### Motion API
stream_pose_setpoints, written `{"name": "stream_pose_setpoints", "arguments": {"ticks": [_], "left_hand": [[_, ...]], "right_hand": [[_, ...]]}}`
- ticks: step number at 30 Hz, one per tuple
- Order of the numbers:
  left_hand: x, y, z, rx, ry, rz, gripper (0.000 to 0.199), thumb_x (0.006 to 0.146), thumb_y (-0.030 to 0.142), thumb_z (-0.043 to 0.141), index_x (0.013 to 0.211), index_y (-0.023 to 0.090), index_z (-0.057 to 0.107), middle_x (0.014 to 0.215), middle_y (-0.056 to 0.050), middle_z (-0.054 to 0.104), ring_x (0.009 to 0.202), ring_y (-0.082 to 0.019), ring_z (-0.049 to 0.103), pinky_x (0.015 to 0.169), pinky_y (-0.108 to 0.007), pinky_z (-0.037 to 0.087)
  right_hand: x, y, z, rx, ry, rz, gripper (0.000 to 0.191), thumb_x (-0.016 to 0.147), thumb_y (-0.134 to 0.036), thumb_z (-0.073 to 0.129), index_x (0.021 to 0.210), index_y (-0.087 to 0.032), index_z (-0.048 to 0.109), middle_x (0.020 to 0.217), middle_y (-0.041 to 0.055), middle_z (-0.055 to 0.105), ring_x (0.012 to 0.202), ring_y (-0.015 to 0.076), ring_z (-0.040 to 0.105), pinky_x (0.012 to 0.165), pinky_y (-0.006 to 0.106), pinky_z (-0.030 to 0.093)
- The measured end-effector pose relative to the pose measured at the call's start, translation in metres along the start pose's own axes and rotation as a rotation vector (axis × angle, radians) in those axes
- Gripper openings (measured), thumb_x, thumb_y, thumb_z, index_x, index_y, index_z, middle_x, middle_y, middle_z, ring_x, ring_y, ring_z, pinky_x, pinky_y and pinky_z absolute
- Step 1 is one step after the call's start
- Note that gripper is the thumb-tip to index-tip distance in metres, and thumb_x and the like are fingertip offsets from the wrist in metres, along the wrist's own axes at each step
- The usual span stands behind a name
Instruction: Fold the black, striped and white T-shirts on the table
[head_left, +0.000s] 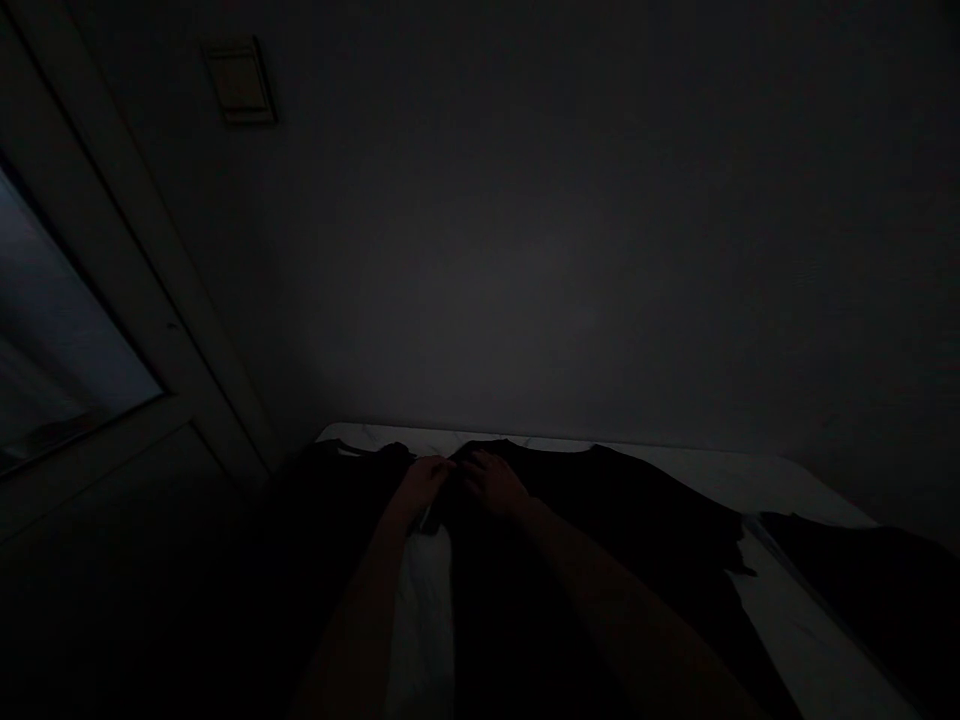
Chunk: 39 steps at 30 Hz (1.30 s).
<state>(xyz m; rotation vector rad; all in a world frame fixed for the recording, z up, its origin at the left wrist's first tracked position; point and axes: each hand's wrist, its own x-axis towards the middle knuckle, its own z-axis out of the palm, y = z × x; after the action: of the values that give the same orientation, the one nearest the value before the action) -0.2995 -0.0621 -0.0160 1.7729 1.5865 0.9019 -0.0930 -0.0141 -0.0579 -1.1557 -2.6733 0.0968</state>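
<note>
A black garment (592, 530), shaped like a short-sleeved shirt, lies spread on a white marbled table (427, 620). At its upper left edge my left hand (426, 482) is closed, its fingertips pressed together on the dark cloth. My right hand (493, 482) rests close beside it, fingers spread over the garment near the shoulder. Deep shadow hides the finer folds and the exact fingertip contact.
More dark cloth (352, 500) lies to the left, and another dark piece (862, 560) is at the right. A grey wall (540, 250) rises behind the table. A framed door (210, 440) with a glass pane stands left, near a wall switch plate (240, 82).
</note>
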Motion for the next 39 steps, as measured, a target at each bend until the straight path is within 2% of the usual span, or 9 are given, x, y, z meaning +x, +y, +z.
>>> {"name": "stream_pose_setpoints", "arguments": {"ticks": [2, 5, 10, 17, 24, 31, 33, 36, 39], "left_hand": [[0.000, 0.004, 0.003, 0.036, 0.028, -0.048, 0.019, 0.087, 0.028, 0.062, 0.098, 0.017, 0.072, 0.106, -0.009, 0.076, 0.104, -0.024, 0.070, 0.094, -0.032, 0.051], [-0.005, 0.009, 0.010, 0.239, 0.120, -0.171, 0.049, 0.080, 0.047, 0.075, 0.110, 0.010, 0.065, 0.112, -0.018, 0.072, 0.106, -0.031, 0.069, 0.087, -0.033, 0.051], [-0.013, 0.017, 0.017, 0.497, 0.129, -0.303, 0.065, 0.087, 0.063, 0.061, 0.114, 0.004, 0.061, 0.115, -0.028, 0.069, 0.113, -0.036, 0.067, 0.089, -0.035, 0.050], [-0.006, 0.011, 0.014, 0.411, 0.070, -0.242, 0.018, 0.091, 0.021, 0.058, 0.107, 0.016, 0.063, 0.115, -0.017, 0.072, 0.113, -0.028, 0.068, 0.095, -0.033, 0.047], [0.001, 0.011, 0.013, 0.186, 0.140, -0.191, 0.023, 0.098, 0.018, 0.046, 0.121, 0.017, 0.050, 0.103, -0.012, 0.074, 0.096, -0.022, 0.072, 0.083, -0.029, 0.051], [0.002, 0.009, 0.017, 0.050, 0.209, -0.111, 0.039, 0.096, 0.016, 0.045, 0.135, 0.017, 0.044, 0.121, -0.012, 0.070, 0.108, -0.021, 0.069, 0.096, -0.033, 0.051], [0.001, 0.010, 0.015, 0.073, 0.196, -0.111, 0.051, 0.095, 0.015, 0.047, 0.145, 0.015, 0.036, 0.127, -0.014, 0.068, 0.115, -0.022, 0.067, 0.099, -0.034, 0.049], [-0.004, 0.009, 0.011, 0.232, 0.087, -0.187, 0.065, 0.095, 0.014, 0.047, 0.156, 0.013, 0.023, 0.117, -0.016, 0.072, 0.108, -0.026, 0.071, 0.093, -0.035, 0.051], [-0.010, 0.007, 0.006, 0.431, 0.000, -0.233, 0.062, 0.095, 0.011, 0.048, 0.154, 0.014, 0.032, 0.112, -0.017, 0.074, 0.105, -0.028, 0.072, 0.091, -0.034, 0.050]], "right_hand": [[0.000, -0.001, -0.001, -0.007, -0.029, 0.027, 0.051, 0.104, -0.046, 0.042, 0.150, -0.025, 0.049, 0.160, 0.0117, 0.040, 0.149, 0.0281, 0.032, 0.120, 0.047, 0.026], [0.000, -0.003, -0.003, 0.000, -0.061, 0.066, 0.053, 0.105, -0.049, 0.039, 0.152, -0.025, 0.047, 0.162, 0.0116, 0.036, 0.151, 0.0286, 0.029, 0.121, 0.048, 0.024], [-0.001, -0.006, -0.009, 0.012, -0.084, 0.076, 0.054, 0.105, -0.048, 0.040, 0.153, -0.023, 0.045, 0.163, 0.0125, 0.034, 0.152, 0.0287, 0.027, 0.122, 0.048, 0.022], [-0.002, -0.006, -0.010, 0.030, -0.072, 0.073, 0.054, 0.104, -0.049, 0.040, 0.153, -0.025, 0.044, 0.164, 0.0114, 0.033, 0.152, 0.0285, 0.027, 0.122, 0.048, 0.022], [-0.001, -0.006, -0.012, 0.032, -0.064, 0.056, 0.055, 0.105, -0.050, 0.034, 0.153, -0.025, 0.045, 0.163, 0.0104, 0.036, 0.151, 0.0280, 0.028, 0.121, 0.047, 0.022], [0.000, -0.008, -0.011, 0.028, -0.093, 0.088, 0.058, 0.105, -0.054, 0.029, 0.154, -0.026, 0.043, 0.165, 0.0089, 0.031, 0.152, 0.0287, 0.026, 0.121, 0.049, 0.020], [0.000, -0.008, -0.010, 0.032, -0.094, 0.088, 0.060, 0.105, -0.055, 0.028, 0.155, -0.025, 0.041, 0.165, 0.0091, 0.030, 0.152, 0.0291, 0.024, 0.122, 0.049, 0.019], [0.000, -0.007, -0.008, 0.039, -0.098, 0.084, 0.063, 0.104, -0.057, 0.029, 0.155, -0.023, 0.041, 0.166, 0.0109, 0.027, 0.153, 0.0301, 0.021, 0.122, 0.050, 0.018], [0.000, -0.006, -0.006, 0.046, -0.096, 0.082, 0.064, 0.104, -0.058, 0.028, 0.155, -0.023, 0.041, 0.166, 0.0102, 0.025, 0.154, 0.0286, 0.019, 0.123, 0.050, 0.016]]}}
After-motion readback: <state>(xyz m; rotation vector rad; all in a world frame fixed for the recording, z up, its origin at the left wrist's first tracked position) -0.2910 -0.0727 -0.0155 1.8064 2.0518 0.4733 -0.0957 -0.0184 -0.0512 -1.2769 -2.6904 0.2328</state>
